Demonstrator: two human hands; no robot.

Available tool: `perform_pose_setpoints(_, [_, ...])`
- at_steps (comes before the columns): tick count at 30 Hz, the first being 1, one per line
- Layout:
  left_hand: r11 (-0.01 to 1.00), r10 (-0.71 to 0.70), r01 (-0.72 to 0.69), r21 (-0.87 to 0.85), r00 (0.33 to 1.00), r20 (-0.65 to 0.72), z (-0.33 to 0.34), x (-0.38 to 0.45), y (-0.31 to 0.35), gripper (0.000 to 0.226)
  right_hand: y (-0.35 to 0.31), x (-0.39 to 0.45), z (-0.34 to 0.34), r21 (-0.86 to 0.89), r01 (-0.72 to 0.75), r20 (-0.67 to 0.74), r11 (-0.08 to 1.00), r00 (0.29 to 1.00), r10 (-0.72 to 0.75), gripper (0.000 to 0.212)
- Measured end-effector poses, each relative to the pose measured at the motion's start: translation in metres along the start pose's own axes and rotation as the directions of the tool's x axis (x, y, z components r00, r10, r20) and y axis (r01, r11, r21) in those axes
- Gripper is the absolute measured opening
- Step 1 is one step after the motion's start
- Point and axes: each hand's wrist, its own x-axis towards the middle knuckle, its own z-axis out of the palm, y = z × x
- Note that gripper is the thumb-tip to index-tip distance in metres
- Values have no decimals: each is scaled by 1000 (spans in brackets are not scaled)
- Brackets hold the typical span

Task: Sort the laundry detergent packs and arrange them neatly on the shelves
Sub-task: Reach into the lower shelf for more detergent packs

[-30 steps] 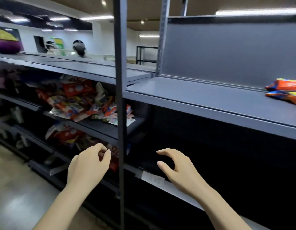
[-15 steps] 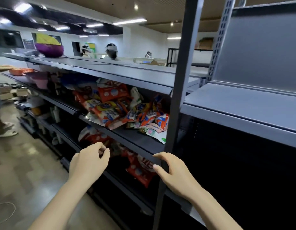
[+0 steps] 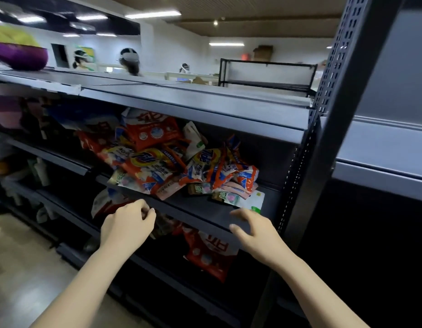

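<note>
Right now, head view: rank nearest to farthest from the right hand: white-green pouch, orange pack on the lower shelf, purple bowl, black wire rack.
1. White-green pouch, just above the right hand, at the shelf's front edge.
2. Orange pack, lower shelf, down-left.
3. Black wire rack, far back, above.
4. Purple bowl, top shelf, far left.

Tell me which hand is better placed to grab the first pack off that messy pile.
Probably the right hand: it is open at the shelf edge, close to the green-and-white pack lying loose at the pile's front. The left hand is loosely curled, below the shelf edge.
</note>
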Motion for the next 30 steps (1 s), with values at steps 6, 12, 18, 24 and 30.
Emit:
perform_pose_setpoints(6, [997, 71, -72, 9, 995, 66, -8, 77, -51, 23, -36, 49, 38, -43, -153, -57, 987, 987, 151, 36])
perform_pose_setpoints(12, [983, 174, -180, 39, 976, 128, -5, 147, -96, 40, -59, 93, 75, 20, -391, -84, 920, 916, 392, 44])
perform_pose_setpoints(18, [977, 207, -212, 3, 958, 197, 7, 212, -116, 61, -60, 137, 99, 9, -556, -99, 831, 826, 554, 46])
perform_pose_setpoints(24, [977, 195, -210, 26, 941, 277, 31, 258, -108, 66, -40, 182, 116, 30, -654, -145, 756, 745, 651, 61])
perform_pose_setpoints(30, [984, 178, -164, -69, 905, 385, 73, 312, -108, 56, -19, 217, 135, 365, -701, -138, 613, 610, 780, 59])
